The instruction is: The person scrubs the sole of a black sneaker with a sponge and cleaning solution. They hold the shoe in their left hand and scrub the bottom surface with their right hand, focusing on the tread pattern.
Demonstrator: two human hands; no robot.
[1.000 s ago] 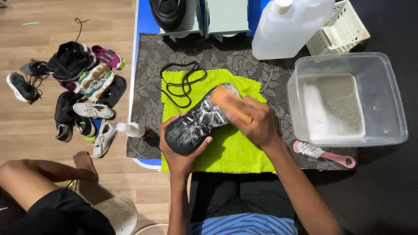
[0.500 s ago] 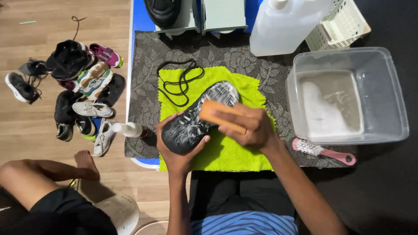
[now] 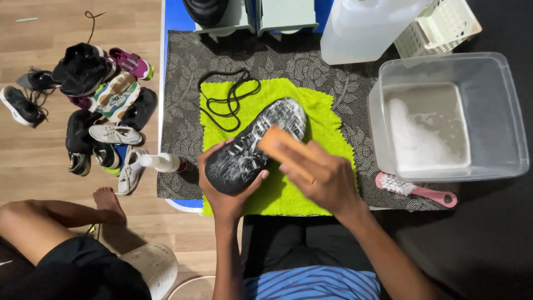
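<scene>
Lying sole-up on the lime-green towel (image 3: 327, 133), in the middle of the patterned mat (image 3: 183, 100): a dark shoe (image 3: 250, 150) with pale, soapy tread, toe pointing to the far right, heel near and left. Cupped under the heel by the left hand (image 3: 225, 191), fingers curled up around both edges. Pressed against the middle of the sole by the right hand (image 3: 325, 178): an orange-brown brush (image 3: 277, 145), fingers wrapped over its back.

Probably light and fairly stiff through the sole, softer in the upper; likely slippery with suds, so best gripped at the heel or across the narrow waist, where the fingers can close round. Black rubber with a fine zigzag tread, whitened by foam towards the toe.

Just beyond the toe, on towel and mat, loose black laces (image 3: 230, 97). To the right, a clear tub (image 3: 499, 111) of soapy water, with a pink brush (image 3: 416, 190) lying just in front of it. Far right, a white jug (image 3: 361, 28) and a white basket (image 3: 438, 25). On the wooden floor to the left, a heap of shoes (image 3: 94, 105); near left, another person's bare leg (image 3: 55, 214).
</scene>
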